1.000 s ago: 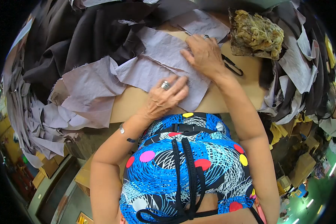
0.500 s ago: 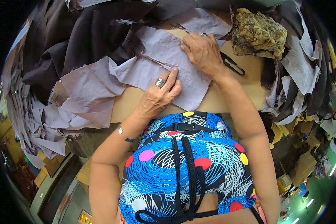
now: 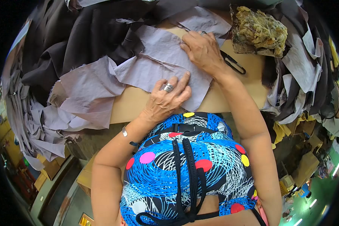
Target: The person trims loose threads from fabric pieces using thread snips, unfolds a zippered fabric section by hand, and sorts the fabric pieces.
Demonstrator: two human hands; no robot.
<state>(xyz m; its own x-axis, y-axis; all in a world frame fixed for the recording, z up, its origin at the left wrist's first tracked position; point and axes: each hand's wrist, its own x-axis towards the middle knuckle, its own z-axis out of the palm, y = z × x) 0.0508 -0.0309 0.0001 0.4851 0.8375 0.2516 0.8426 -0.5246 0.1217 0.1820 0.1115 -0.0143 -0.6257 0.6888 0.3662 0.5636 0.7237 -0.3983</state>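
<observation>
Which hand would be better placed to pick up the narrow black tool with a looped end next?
Right, probably. The right hand lies on pale lilac fabric, close beside the narrow black tool. The left hand is farther, with the right wrist between.

L arm point(image 3: 118, 147), bare, metal-cuffed, bent at elbow, angled fwd & inward; L hand point(image 3: 167, 100), bare, silver-ringed, palm down, index extended, other fingers bent & spread. R arm point(image 3: 243, 105), bare, straighter, set farther fwd; R hand point(image 3: 203, 53), bare, ringed, palm down, fingers part-curled, some tips hidden.
</observation>
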